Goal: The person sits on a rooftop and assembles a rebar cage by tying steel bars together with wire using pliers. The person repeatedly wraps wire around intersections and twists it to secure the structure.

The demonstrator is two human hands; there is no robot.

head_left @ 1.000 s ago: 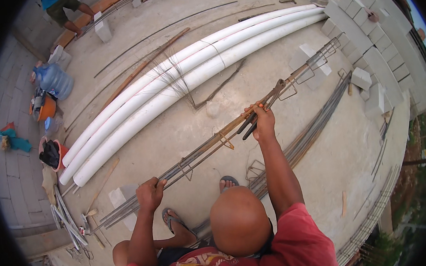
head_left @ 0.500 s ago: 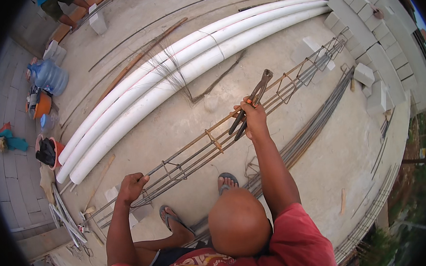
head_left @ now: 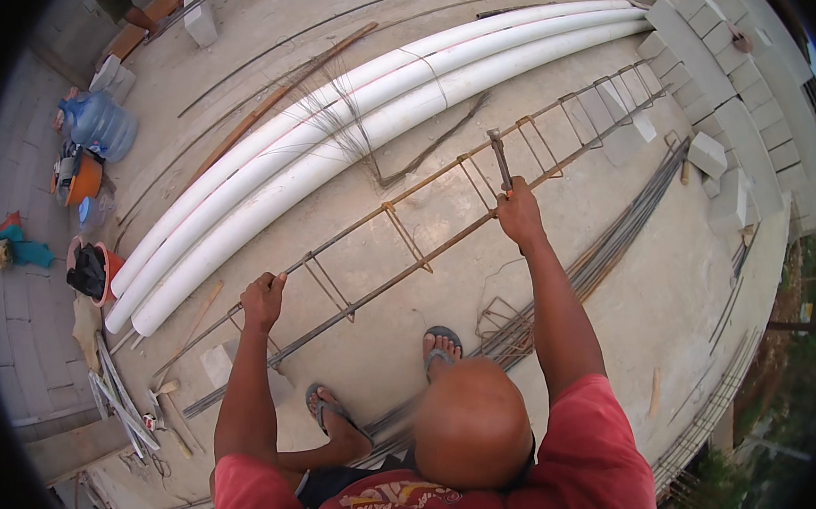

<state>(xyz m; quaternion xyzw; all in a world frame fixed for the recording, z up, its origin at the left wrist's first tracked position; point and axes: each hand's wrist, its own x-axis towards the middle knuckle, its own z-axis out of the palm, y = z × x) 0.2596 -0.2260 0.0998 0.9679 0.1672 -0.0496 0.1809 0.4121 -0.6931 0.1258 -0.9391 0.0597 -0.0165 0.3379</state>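
A long rebar cage [head_left: 389,206] with square stirrups along its bars lies slanting across in front of me, its ends on pale blocks. My left hand [head_left: 262,301] is closed around its far bar, near the left end. My right hand [head_left: 521,213] is closed on a pair of pincers [head_left: 500,156], jaws pointing away from me. That fist also rests at the near bar; whether its fingers grip the bar is hidden. Two sandalled feet stand on the concrete on the near side of the cage.
Three white pipes [head_left: 361,130] lie beyond the cage, with loose tie wire [head_left: 338,127] over them. A rebar bundle [head_left: 606,241] lies to the right. Pale blocks [head_left: 731,203] stand at right. A blue water bottle [head_left: 104,124] and buckets [head_left: 84,181] are at left; another person's legs show far left.
The cage has turned over, so its bars now look spread wide like a ladder. Both hands moved with it, and the pincers swung from slanted to nearly upright.
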